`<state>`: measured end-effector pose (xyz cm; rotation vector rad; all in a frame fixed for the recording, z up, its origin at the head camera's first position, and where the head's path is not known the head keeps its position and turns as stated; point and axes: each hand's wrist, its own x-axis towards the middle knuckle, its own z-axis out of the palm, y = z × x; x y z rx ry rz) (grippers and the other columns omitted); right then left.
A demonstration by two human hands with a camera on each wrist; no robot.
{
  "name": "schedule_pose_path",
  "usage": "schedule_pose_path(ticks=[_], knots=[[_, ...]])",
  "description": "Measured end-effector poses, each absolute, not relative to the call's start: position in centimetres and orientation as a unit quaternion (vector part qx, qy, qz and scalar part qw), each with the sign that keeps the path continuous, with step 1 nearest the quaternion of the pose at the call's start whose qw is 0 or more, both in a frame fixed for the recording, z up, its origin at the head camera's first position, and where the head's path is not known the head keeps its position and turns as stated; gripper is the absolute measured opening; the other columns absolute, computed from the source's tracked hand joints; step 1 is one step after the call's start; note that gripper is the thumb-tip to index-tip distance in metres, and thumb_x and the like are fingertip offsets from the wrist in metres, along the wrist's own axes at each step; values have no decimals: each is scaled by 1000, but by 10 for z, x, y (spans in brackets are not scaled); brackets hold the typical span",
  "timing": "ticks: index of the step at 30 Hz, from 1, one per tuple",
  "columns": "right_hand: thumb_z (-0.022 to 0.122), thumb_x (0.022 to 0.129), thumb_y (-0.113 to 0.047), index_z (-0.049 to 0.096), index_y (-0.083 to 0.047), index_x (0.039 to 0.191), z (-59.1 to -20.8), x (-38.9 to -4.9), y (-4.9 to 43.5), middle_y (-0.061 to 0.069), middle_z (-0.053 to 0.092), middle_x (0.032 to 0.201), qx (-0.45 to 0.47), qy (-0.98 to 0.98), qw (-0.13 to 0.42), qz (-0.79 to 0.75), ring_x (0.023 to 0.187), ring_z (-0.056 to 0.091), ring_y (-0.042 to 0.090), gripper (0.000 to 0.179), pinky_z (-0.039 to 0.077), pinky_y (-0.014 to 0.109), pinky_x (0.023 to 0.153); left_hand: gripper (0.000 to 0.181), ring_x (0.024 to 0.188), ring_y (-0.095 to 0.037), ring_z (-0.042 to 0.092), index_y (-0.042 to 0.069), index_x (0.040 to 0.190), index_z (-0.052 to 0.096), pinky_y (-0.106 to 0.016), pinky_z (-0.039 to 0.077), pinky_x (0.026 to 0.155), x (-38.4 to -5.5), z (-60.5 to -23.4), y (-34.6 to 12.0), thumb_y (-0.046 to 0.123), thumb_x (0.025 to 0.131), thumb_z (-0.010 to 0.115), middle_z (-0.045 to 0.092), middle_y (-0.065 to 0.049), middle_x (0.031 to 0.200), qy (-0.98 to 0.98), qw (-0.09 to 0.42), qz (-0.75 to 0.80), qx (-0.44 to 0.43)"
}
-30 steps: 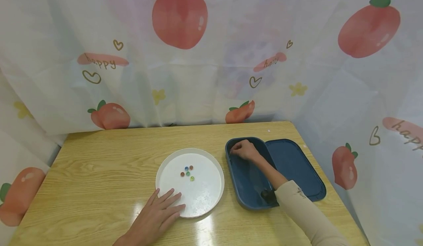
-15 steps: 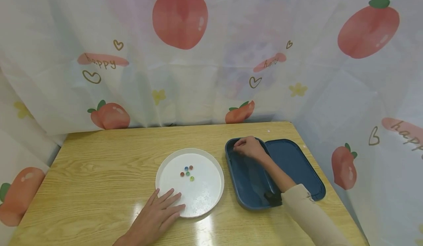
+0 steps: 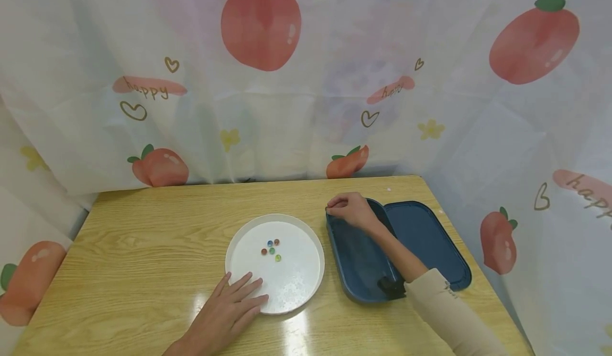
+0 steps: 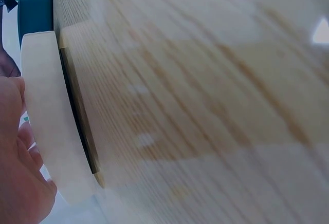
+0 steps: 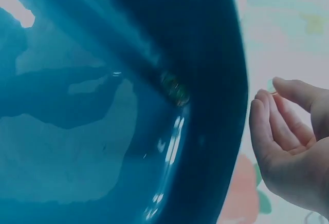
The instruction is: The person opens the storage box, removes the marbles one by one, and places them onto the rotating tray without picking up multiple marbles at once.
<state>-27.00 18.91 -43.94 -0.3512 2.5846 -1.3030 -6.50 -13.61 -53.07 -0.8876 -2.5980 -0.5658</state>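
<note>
My right hand (image 3: 353, 210) is at the far left corner of the dark blue box (image 3: 363, 260), over its rim. In the right wrist view, its thumb and fingertips pinch a small greenish glass marble (image 5: 271, 85), mostly hidden by the fingers. More green glass, one marble or more (image 5: 176, 90), lies in a corner inside the box. My left hand (image 3: 227, 308) rests with spread fingers on the near left rim of the round white tray (image 3: 294, 289). Several marbles lie grouped on the tray, among them a blue marble (image 3: 270, 244) and a yellow-green marble (image 3: 278, 258).
A flat dark blue lid (image 3: 430, 239) lies right of the box, partly behind it. Everything stands on a wooden table (image 3: 143, 249). A fruit-print curtain (image 3: 287, 117) hangs behind the table and along its sides.
My right hand has risen from inside the box to its far left rim, and the marble pinched in it now shows. The left hand, tray and marbles on it stay put.
</note>
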Motion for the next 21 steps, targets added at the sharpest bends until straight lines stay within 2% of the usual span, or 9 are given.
schedule_pose_path(ticks=[10,21], knots=[[71,93,-11,74,-1,112,-429,-252,155,8,74,105,-189,867,107,-448,96,70,23,22,57,40,83,26,133,-24,50,27,121,73,-59,31,106,-66,-531,-136,30,97,65,62,1,135,-913,172,-189,-318],[74,90,-12,77,-3,104,-439,-232,120,-1,73,92,-207,861,125,-447,86,69,14,16,57,31,77,26,134,-24,50,28,121,73,-61,33,105,-66,-531,-136,31,97,65,62,2,136,-916,163,-190,-315]])
